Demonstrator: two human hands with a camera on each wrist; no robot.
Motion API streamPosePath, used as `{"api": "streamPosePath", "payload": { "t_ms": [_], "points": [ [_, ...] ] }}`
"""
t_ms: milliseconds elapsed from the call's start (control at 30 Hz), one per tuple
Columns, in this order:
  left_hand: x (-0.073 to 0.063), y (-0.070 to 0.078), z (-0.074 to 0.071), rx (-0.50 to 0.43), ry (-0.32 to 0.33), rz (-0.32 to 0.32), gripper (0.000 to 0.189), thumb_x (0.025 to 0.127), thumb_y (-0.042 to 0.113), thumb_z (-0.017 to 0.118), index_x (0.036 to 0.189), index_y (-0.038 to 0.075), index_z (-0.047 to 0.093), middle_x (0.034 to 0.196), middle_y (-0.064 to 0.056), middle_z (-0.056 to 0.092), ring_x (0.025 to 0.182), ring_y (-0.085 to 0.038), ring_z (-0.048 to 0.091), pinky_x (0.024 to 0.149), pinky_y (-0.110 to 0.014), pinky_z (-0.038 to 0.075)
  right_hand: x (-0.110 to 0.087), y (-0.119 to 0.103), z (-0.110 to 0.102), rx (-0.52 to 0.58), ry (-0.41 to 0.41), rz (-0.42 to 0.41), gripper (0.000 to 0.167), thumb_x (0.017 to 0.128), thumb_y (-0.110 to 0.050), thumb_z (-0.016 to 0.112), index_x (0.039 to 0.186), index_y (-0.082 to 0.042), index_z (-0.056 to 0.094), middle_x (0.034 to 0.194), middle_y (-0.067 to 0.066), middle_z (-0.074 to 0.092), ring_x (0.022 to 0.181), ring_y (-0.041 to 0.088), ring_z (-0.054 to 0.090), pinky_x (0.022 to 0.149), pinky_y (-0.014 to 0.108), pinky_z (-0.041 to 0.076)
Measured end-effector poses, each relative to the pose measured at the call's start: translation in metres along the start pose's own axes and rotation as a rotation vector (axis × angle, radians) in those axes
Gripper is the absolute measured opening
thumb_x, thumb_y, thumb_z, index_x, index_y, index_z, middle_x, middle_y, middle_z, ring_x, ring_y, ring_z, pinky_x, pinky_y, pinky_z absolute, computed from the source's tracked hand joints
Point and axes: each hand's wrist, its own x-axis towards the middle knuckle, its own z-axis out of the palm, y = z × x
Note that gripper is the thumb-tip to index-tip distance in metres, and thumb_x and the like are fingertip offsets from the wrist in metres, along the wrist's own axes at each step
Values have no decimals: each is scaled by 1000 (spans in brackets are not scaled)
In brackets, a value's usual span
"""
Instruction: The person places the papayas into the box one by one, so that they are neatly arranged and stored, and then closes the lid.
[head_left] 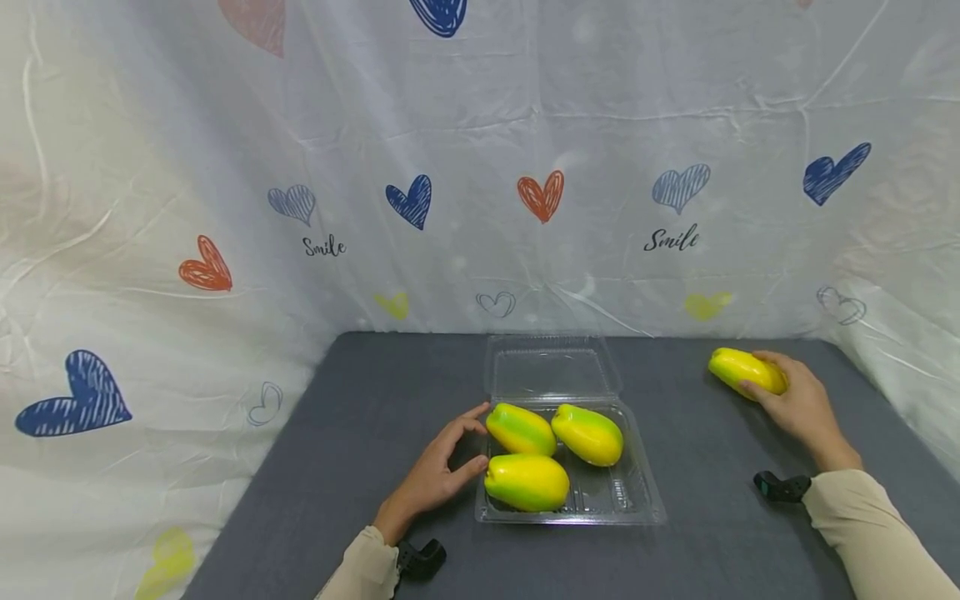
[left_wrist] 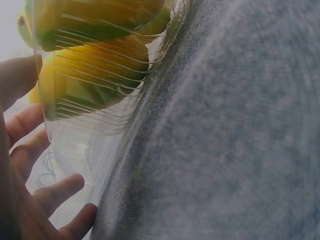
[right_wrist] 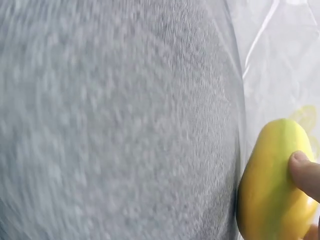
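Toward the table's right side, my right hand (head_left: 807, 408) grips a yellow-green papaya (head_left: 735, 368), its thumb (right_wrist: 303, 172) pressed along one side. Three similar papayas lie in a clear plastic clamshell box (head_left: 647, 510): one at the back left (head_left: 521, 429), one at the back right (head_left: 588, 435) and one at the front left (head_left: 527, 483). My left hand (head_left: 433, 477) is at the box's left edge with fingers spread and loosely bent. In the left wrist view its thumb and fingertips are right at the rim of the ribbed wall (left_wrist: 95, 75).
The box's clear lid (head_left: 551, 367) is folded back flat behind it. Grey cloth (head_left: 375, 400) covers the table. A white curtain printed with hearts (head_left: 465, 125) hangs along the back and sides. Each wrist wears a black strap, such as the right one (head_left: 782, 486).
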Motion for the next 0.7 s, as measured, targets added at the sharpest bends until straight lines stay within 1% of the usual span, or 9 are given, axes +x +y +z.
{"api": "streamPosePath", "payload": {
  "t_ms": [100, 167, 333, 400, 500, 600, 633, 700],
  "points": [
    [0, 0, 0, 0, -3, 0, 30, 100, 28, 66, 127, 24, 53, 166, 10, 32, 157, -26, 27, 121, -68, 23, -1, -5, 0, 14, 15, 43, 55, 97, -25, 70, 140, 5, 52, 134, 38, 51, 115, 53, 49, 87, 62, 37],
    [0, 0, 0, -3, -5, 6, 30, 100, 27, 66, 127, 21, 53, 166, 8, 32, 157, -27, 27, 121, -68, 23, -2, -9, 0, 25, 28, 58, 57, 98, -27, 70, 142, 3, 51, 135, 37, 51, 113, 51, 50, 84, 57, 37],
    [1, 0, 0, -4, -4, 9, 30, 100, 26, 66, 127, 22, 53, 166, 8, 32, 157, -27, 27, 120, -69, 23, -4, -22, 1, 58, 62, 41, 55, 97, -26, 71, 142, 0, 54, 134, 33, 54, 106, 39, 51, 78, 34, 34],
    [1, 0, 0, 0, -5, 5, 30, 100, 27, 66, 127, 23, 53, 166, 9, 32, 157, -26, 27, 120, -69, 23, -6, -29, 2, 78, 66, 39, 54, 97, -26, 71, 142, -2, 54, 134, 31, 55, 103, 30, 51, 75, 26, 33],
    [0, 0, 0, 1, -5, 2, 30, 100, 28, 66, 127, 23, 53, 166, 10, 32, 157, -26, 27, 121, -68, 23, -9, -40, 4, 113, 71, 48, 56, 96, -28, 72, 143, -4, 54, 136, 29, 55, 101, 7, 46, 72, 17, 34],
    [0, 0, 0, 3, -1, 4, 30, 100, 28, 66, 127, 22, 53, 166, 10, 33, 156, -26, 28, 120, -68, 23, -12, -53, 5, 159, 72, 55, 58, 96, -29, 73, 145, -7, 53, 137, 27, 55, 98, -11, 39, 71, 10, 36],
    [0, 0, 0, 3, 0, 4, 30, 100, 28, 66, 127, 22, 53, 166, 10, 33, 156, -26, 28, 120, -68, 23, -12, -57, 6, 174, 71, 53, 58, 96, -29, 73, 145, -7, 52, 137, 26, 55, 97, -14, 37, 71, 9, 37],
    [0, 0, 0, 2, 2, 6, 30, 100, 28, 66, 127, 21, 53, 166, 10, 33, 156, -26, 28, 121, -68, 23, -14, -66, 7, 206, 70, 47, 58, 96, -29, 73, 146, -8, 52, 138, 24, 55, 97, -17, 38, 71, 6, 38]
  ]
}}
